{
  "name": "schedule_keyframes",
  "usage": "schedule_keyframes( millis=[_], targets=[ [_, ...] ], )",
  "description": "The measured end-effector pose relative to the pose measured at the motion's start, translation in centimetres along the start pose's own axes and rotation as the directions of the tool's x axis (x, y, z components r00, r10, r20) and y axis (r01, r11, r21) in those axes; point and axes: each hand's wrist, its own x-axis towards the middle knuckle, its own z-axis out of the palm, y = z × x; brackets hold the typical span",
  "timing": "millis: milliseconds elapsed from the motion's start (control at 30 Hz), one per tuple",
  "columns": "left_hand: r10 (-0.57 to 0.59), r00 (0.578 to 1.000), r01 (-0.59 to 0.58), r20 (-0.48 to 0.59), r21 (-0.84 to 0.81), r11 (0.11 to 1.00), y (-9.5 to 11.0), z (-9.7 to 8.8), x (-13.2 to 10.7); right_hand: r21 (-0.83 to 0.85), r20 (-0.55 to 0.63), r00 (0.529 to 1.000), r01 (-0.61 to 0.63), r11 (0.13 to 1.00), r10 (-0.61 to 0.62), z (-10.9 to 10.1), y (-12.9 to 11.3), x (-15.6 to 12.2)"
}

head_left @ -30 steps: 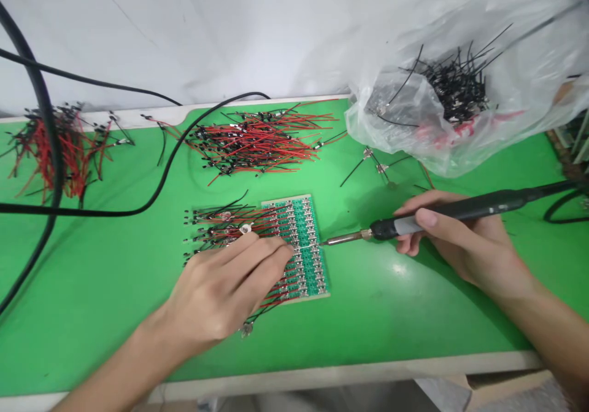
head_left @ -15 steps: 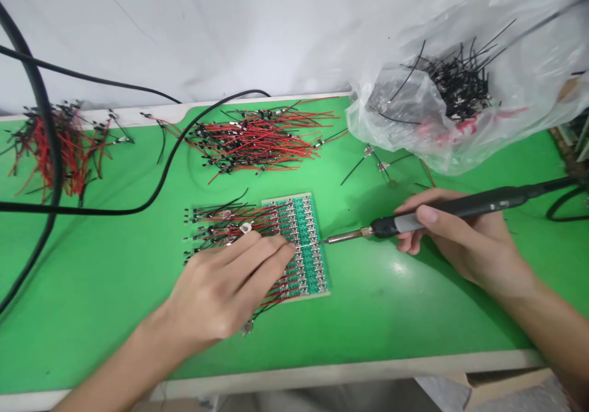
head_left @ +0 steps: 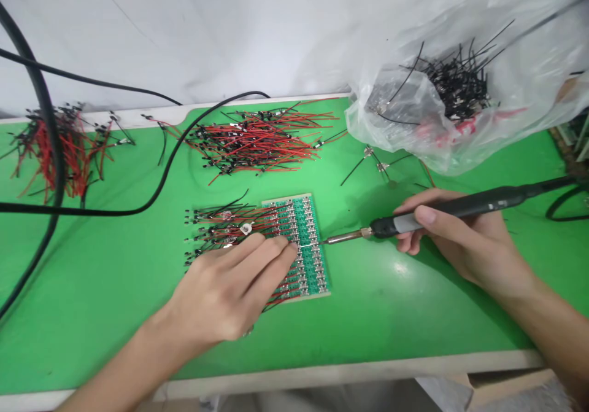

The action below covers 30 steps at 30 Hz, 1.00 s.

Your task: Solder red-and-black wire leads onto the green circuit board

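While the left hand (head_left: 225,292) lies flat with its fingers (head_left: 271,255) pressed close together, the fingertips rest on the green circuit board (head_left: 310,246) and on the red and black wires (head_left: 239,221) soldered along it. The board lies directly under and ahead of these fingertips, and the wires fan out to the left from it. The right hand (head_left: 464,240) pinches a soldering iron (head_left: 442,215) between thumb and fingers, in the way one holds a pen. Its metal tip (head_left: 345,236) points left from the grip and ends just beside the right edge of the board; I cannot tell if they touch. Farther ahead of the left hand, a loose pile of wires (head_left: 253,142) lies on the green bench mat (head_left: 115,314). Ahead of the right hand, a clear plastic bag (head_left: 405,123) holds many black wires (head_left: 460,83). To the left of the left hand, a black cable (head_left: 115,210) crosses the mat.
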Motion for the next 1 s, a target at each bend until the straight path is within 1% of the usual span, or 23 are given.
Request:
schedule_keyframes(
  millis=[167,333,433,533,633,700,800,1000],
  targets=[
    [0.006,1.0,-0.006,-0.006,-0.001,1.0,0.0,-0.3,0.2,-0.016,-0.027,1.0,-0.009,1.0,0.008,0.2,0.0,0.0],
    [0.004,0.999,-0.004,0.04,-0.012,1.0,-0.1,-0.2,0.2,-0.015,-0.046,0.999,-0.014,1.0,0.013,0.2,-0.1,0.0],
    [-0.046,0.998,0.05,0.041,-0.088,0.995,-0.5,-0.3,-0.3,-0.014,-0.074,0.997,-0.014,1.0,0.013,0.3,-0.1,0.0],
    [-0.145,0.989,0.146,0.021,-0.189,0.971,-1.0,-0.5,-1.2,-0.022,-0.096,0.995,-0.004,1.0,0.002,0.3,0.0,0.0],
    [-0.23,0.973,0.224,0.002,-0.226,0.948,-1.4,-0.7,-1.8,-0.041,-0.107,0.994,-0.001,0.999,-0.003,0.3,0.2,-0.1],
    [-0.245,0.969,0.237,-0.009,-0.225,0.945,-1.5,-0.9,-1.8,-0.056,-0.122,0.992,-0.007,0.998,0.0,0.4,0.2,0.0],
    [-0.236,0.971,0.221,-0.041,-0.235,0.947,-1.5,-0.9,-1.4,-0.061,-0.134,0.991,-0.01,0.998,0.002,0.5,0.1,0.0],
    [-0.28,0.958,0.243,-0.062,-0.343,0.907,-1.1,-0.8,-0.9,0.034,-0.111,0.994,-0.006,0.999,0.01,0.7,-0.4,0.2]
  ],
)
